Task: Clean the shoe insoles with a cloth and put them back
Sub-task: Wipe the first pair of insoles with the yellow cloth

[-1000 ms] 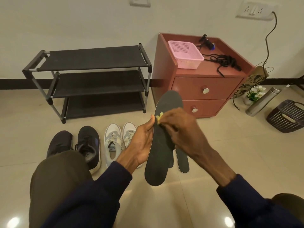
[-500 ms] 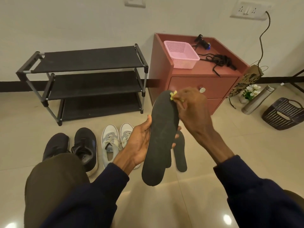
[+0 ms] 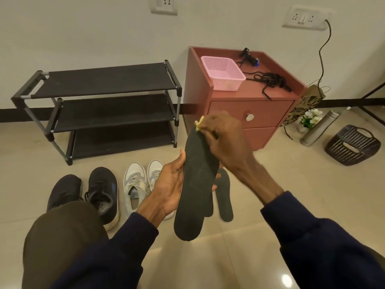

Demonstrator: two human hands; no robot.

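Note:
My left hand (image 3: 170,184) grips a dark grey insole (image 3: 195,184) by its middle and holds it upright in front of me. My right hand (image 3: 220,138) pinches a small yellow cloth (image 3: 198,123) and presses it on the insole's top end; most of the cloth is hidden under the fingers. Another dark insole (image 3: 225,197) lies on the floor behind the held one, partly hidden. A pair of black shoes (image 3: 102,195) and a pair of white sneakers (image 3: 135,184) stand on the floor to the left.
A black three-tier shoe rack (image 3: 104,109) stands against the wall. Right of it is a reddish drawer cabinet (image 3: 250,113) with a pink basket (image 3: 221,73) and black cables on top. A steel bottle (image 3: 318,130), a flower pot and a dark basket (image 3: 352,144) sit at right.
My right hand with the cloth has slid up the insole from its middle to its top end. My left hand keeps its grip.

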